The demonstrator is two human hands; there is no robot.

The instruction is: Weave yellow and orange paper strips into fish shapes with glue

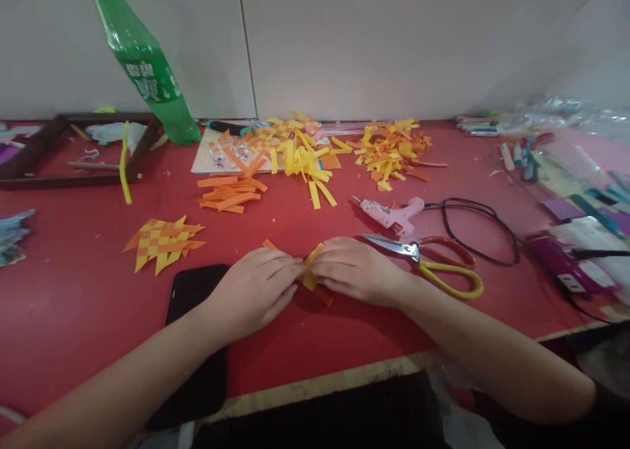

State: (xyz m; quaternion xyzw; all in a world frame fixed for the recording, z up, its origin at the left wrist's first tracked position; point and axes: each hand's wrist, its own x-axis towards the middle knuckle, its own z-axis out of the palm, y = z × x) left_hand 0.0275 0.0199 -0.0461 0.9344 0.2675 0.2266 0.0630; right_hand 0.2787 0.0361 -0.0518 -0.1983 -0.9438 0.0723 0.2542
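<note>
Between my hands, low over the red table, are yellow and orange paper strips (pixel 310 277) crossing each other. My left hand (pixel 260 281) pinches them from the left, fingertips pressed together. From the right, my right hand (pixel 357 268) closes on the same strips, its curled fingers hiding part of them. One orange end pokes out above my left fingers, another below my right ones. To the left lie woven paper fish (pixel 165 239) in orange and yellow. A black phone (pixel 197 344) lies partly under my left forearm.
Scissors (pixel 418 255) and a pink glue gun (pixel 394 214) with a looped cord lie right of my hands. Behind are orange strips (pixel 233 192), yellow strips (pixel 305 160) and a scrap pile (pixel 394 148). A green bottle (pixel 152 75) stands back left by a brown frame (pixel 59 181).
</note>
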